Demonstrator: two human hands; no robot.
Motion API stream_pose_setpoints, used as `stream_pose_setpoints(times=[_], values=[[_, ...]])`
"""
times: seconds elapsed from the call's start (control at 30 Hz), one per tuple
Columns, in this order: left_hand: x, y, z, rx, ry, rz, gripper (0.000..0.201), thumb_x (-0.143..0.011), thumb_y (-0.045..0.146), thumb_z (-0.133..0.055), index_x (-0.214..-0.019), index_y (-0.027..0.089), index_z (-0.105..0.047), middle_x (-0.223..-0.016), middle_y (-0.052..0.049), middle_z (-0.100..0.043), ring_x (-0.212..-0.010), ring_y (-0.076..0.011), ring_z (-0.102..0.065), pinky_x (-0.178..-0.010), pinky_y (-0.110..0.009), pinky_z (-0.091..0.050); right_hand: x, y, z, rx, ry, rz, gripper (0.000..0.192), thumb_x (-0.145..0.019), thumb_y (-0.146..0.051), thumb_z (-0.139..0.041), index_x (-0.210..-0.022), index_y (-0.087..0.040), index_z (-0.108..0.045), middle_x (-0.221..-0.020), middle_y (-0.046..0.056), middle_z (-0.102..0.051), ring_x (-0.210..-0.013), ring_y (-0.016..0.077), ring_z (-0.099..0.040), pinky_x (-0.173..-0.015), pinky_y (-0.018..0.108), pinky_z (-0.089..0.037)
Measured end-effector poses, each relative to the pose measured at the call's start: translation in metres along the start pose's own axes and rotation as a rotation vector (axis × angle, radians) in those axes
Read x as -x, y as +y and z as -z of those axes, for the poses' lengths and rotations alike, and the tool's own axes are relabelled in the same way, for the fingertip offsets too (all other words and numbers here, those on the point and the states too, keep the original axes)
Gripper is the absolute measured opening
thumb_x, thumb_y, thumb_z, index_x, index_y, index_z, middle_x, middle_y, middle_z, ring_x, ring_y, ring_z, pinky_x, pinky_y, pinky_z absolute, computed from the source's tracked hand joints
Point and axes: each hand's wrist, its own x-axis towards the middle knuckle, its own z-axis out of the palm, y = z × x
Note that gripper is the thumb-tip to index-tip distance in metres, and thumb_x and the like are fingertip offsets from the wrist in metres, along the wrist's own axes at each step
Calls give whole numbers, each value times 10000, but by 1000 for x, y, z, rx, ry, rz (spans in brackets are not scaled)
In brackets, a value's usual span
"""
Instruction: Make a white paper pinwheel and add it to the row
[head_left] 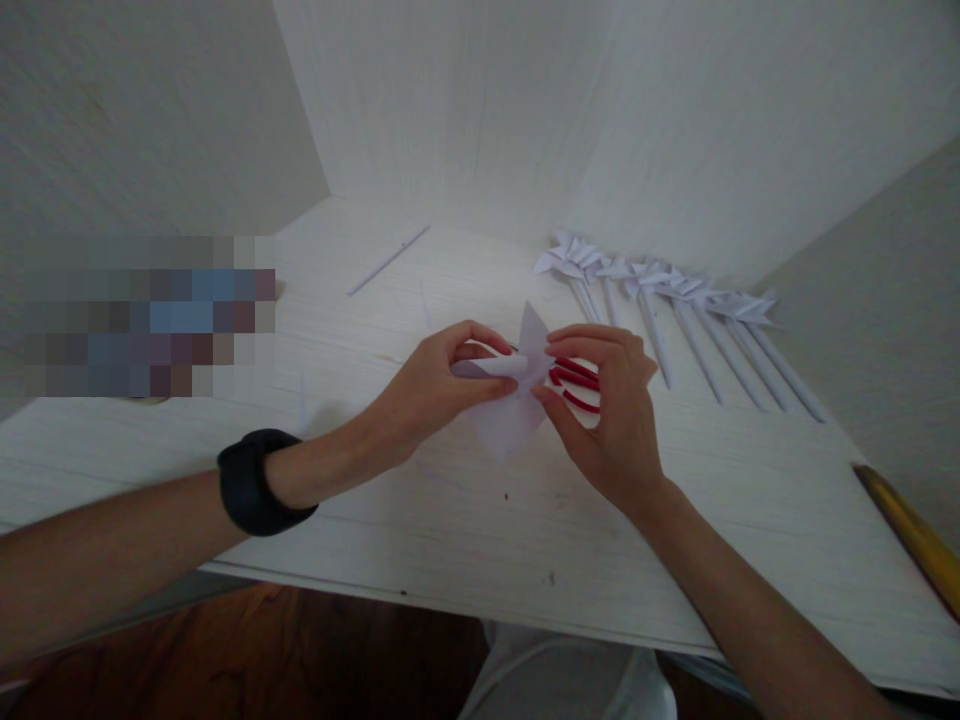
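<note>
Between my two hands, above the table, is a white paper pinwheel head (504, 425) with one corner standing up and another curled in toward its middle. My left hand (442, 385) pinches the curled flap between thumb and fingers. My right hand (611, 400), fingers bent, grips the paper's right side near the centre. Behind the right hand lie red-handled scissors (576, 375), partly covered by the fingers and the paper. A thin rolled paper stick (388, 260) rests on the table beyond my left hand.
Several finished paper pinwheels (660, 285) on rolled sticks lie in a row at the back right. A yellow object (911, 540) lies at the table's right edge. White walls (465, 110) close off the back and sides. A blurred-out patch (150, 320) covers something at left.
</note>
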Motion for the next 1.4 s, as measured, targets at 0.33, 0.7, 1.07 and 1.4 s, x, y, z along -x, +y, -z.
stream_pose_setpoints(times=[0.33,0.7,1.07,1.4], values=[[1,-3,0,38,-11,-9,267,-673,212,-707,-892,177,-559,-827,-13,-664,-668,-114,-601,-555,-192,-421,-1,17,-8,-463,-310,-356,152,-822,-347,-589,-867,-203,-607,-904,33,-577,-864,172,-565,-763,331,-450],[0,-4,1,16,-36,-21,291,-668,225,-707,-913,173,-559,-854,-26,-673,-696,-136,-625,-571,-211,-444,1,16,-10,-576,-309,-434,115,-800,-311,-627,-819,-199,-612,-862,10,-575,-827,154,-552,-746,308,-420],[-8,0,6,108,126,3,286,-658,187,-691,-902,151,-547,-870,-35,-660,-689,-125,-597,-596,-225,-440,-1,20,5,-122,-132,34,364,-731,-425,-684,-1007,-249,-526,-1191,79,-501,-1134,261,-444,-939,432,-345],[-5,2,4,197,239,16,297,-654,204,-693,-909,173,-543,-798,-6,-644,-658,-113,-577,-566,-206,-408,8,8,-3,188,-173,172,253,-756,-419,-659,-900,-233,-564,-1256,92,-468,-1118,276,-430,-887,427,-321]])
